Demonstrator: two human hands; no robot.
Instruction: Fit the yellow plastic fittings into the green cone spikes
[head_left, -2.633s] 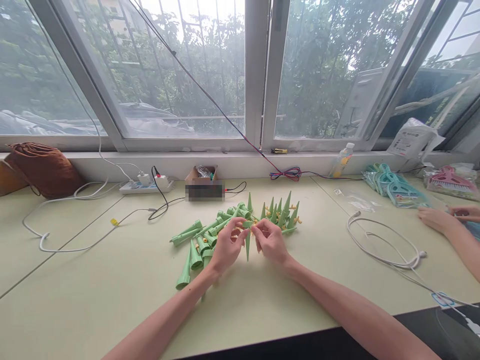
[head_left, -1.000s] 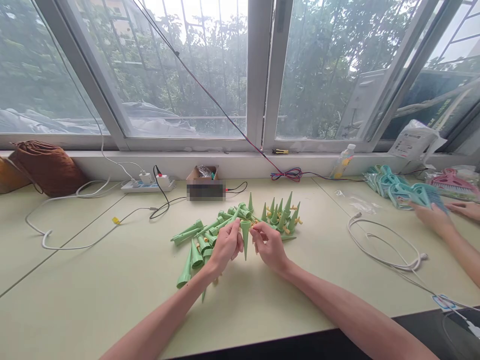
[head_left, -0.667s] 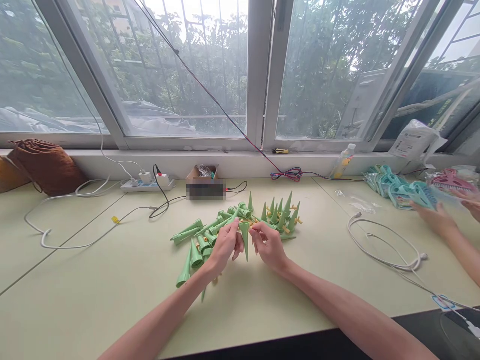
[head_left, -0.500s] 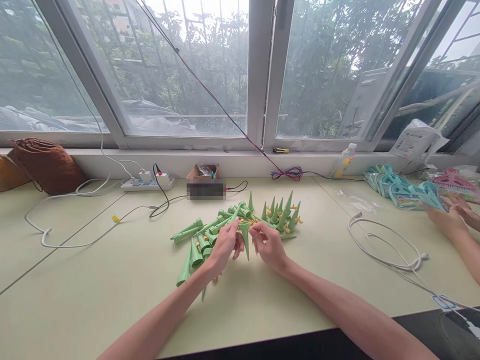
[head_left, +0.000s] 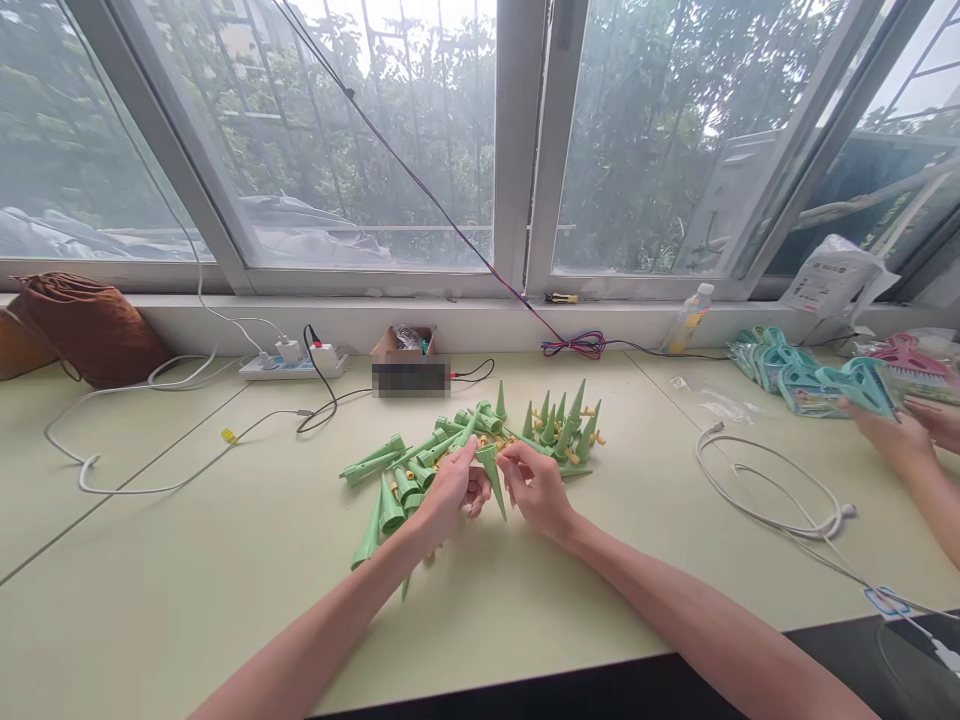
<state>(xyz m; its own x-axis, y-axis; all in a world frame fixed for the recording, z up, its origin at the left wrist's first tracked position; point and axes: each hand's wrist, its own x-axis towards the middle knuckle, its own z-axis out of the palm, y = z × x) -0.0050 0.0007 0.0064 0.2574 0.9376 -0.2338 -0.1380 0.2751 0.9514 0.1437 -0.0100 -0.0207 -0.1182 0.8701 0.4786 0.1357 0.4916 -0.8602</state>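
My left hand (head_left: 454, 488) is closed round the wide end of a green plant watering spike (head_left: 492, 480), whose point slants down to the right. Close against that spike's upper side, the fingertips of my right hand (head_left: 537, 490) are pinched together; what they hold, if anything, is hidden. Loose green spikes (head_left: 391, 512) lie in a heap behind and left of my left hand, with small yellow valves (head_left: 504, 441) among them. Beyond my right hand, a group of spikes (head_left: 574, 415) stands point up, several with yellow valves (head_left: 597, 438) on their sides.
At right, a co-worker's hands (head_left: 900, 440) hold a teal dustpan-like piece (head_left: 862, 385) beside bagged ones. A coiled white cable (head_left: 750, 510) lies nearer. Along the back are a power strip (head_left: 292, 365), a small cardboard box (head_left: 405, 342) and a bottle (head_left: 688, 320). A brown bag (head_left: 94, 330) sits left.
The spike in my left hand has tilted, its point swinging to the right. My hands have barely moved. At right, the co-worker's hands and the teal piece have shifted.
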